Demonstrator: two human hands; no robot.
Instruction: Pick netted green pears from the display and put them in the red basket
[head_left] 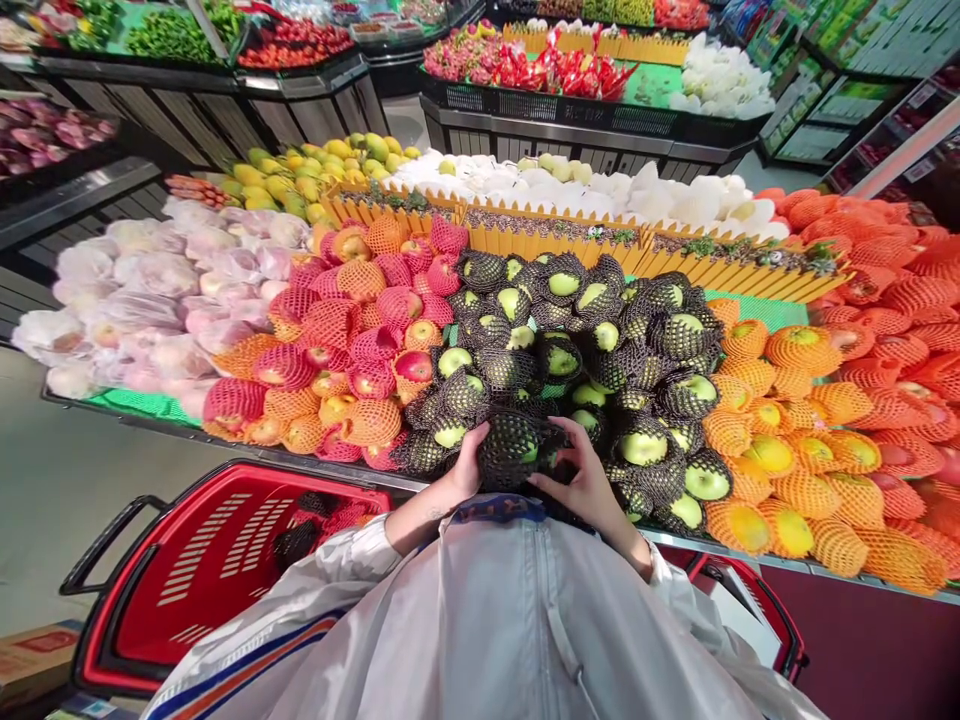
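Close in front of my jacket, a green apple in a black foam net (517, 442) sits between my two hands. My left hand (471, 458) presses against its left side, fingers partly hidden behind the net. On the other side my right hand (574, 465) curls round it, thumb low and fingers at the top. Just beyond lies a pile of green apples in black nets (562, 285). To its left are red apples in pink and orange nets (330, 325).
A red shopping basket (202, 540) with a few netted items inside stands at my left. Orange-netted fruit (772, 455) lies right of the apples. White-wrapped fruit (157, 290) fills the left end. A low yellow picket fence (555, 230) runs behind the piles.
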